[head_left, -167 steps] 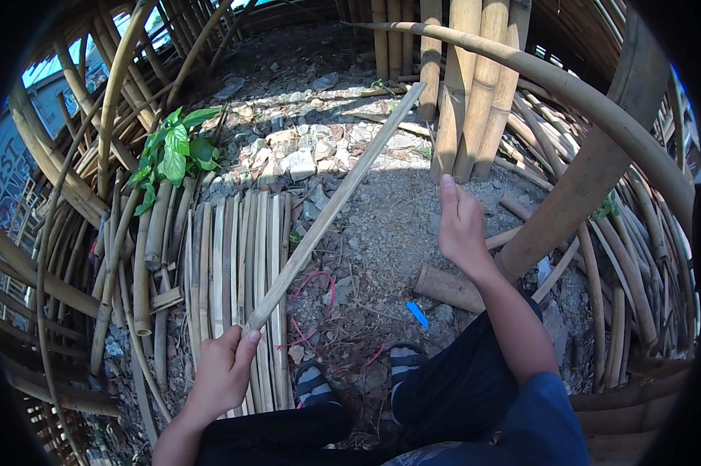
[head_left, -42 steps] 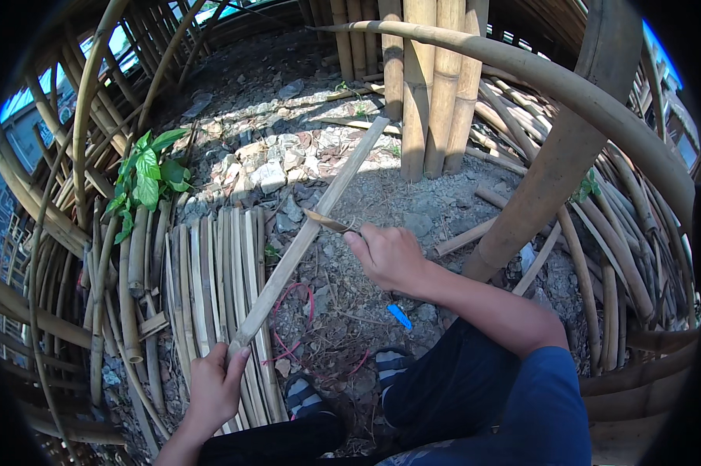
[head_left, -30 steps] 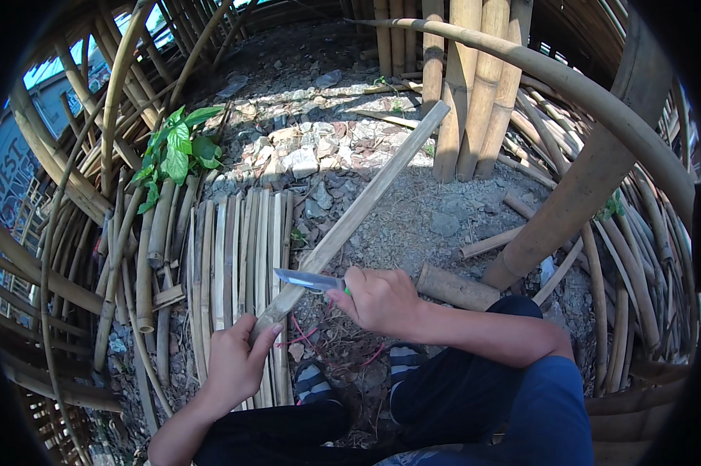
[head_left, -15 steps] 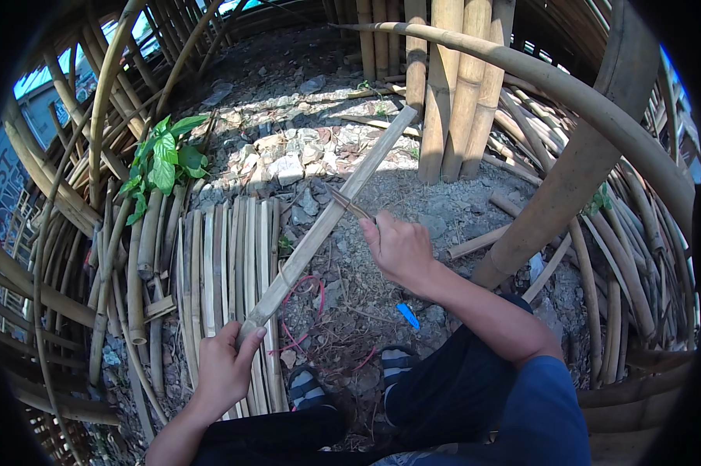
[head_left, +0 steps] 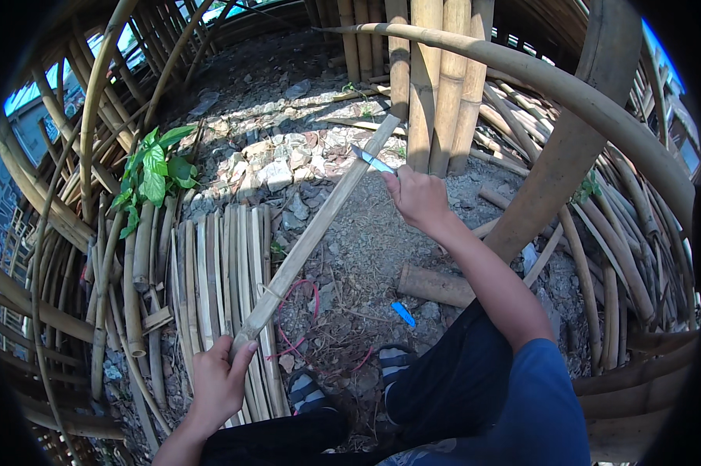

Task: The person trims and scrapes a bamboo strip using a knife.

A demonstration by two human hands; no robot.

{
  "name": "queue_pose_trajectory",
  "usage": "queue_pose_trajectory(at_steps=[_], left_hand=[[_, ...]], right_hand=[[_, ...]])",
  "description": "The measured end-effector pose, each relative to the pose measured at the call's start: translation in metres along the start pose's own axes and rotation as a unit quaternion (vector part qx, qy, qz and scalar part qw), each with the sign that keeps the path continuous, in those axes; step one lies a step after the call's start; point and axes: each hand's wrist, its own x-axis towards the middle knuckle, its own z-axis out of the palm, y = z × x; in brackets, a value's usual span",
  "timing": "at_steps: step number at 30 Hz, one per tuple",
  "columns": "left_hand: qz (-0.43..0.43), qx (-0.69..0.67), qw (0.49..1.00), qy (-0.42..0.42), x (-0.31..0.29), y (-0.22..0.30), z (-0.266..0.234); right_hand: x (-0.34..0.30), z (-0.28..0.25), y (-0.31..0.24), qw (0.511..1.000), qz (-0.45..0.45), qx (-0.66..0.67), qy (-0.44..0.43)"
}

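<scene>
A long flat bamboo strip [head_left: 312, 237] slants from lower left to upper right in front of me. My left hand [head_left: 217, 379] is closed round its near end, thumb on top. My right hand [head_left: 418, 200] grips a knife [head_left: 374, 160], its handle hidden in the fingers. The blade lies across the strip close to its far end and seems to touch it. Whether the far tip rests against anything I cannot tell. Beneath the strip's near half lies a row of similar bamboo strips [head_left: 210, 264].
Upright bamboo poles [head_left: 449, 85] stand ahead, and a thick slanted pole [head_left: 556, 171] leans at right. A curved pole [head_left: 521, 56] arches above. On the ground lie a short bamboo piece [head_left: 436, 285], a blue scrap [head_left: 403, 313] and pink string [head_left: 316, 303]. A leafy plant [head_left: 155, 167] grows at left.
My right hand and the knife have moved up along the strip toward its far end. The blade has turned, now showing its bright flat side. My left hand keeps its hold.
</scene>
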Motion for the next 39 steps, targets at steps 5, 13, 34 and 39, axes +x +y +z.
queue_pose_trajectory(at_steps=[5, 13, 34, 39], left_hand=[[0.007, 0.001, 1.000, -0.006, 0.001, -0.009, 0.001], [-0.006, -0.006, 1.000, -0.013, -0.007, -0.004, -0.005], [-0.014, -0.016, 0.999, -0.045, -0.007, -0.005, -0.002], [-0.029, -0.021, 0.998, -0.044, -0.007, -0.009, -0.003]], right_hand=[[-0.002, 0.003, 0.003, 0.999, -0.016, -0.028, -0.031], [-0.004, -0.005, 0.009, 0.997, -0.073, -0.033, -0.020], [0.018, -0.029, 0.046, 0.999, 0.023, -0.016, -0.030], [-0.007, -0.023, 0.011, 0.996, -0.049, -0.004, -0.074]])
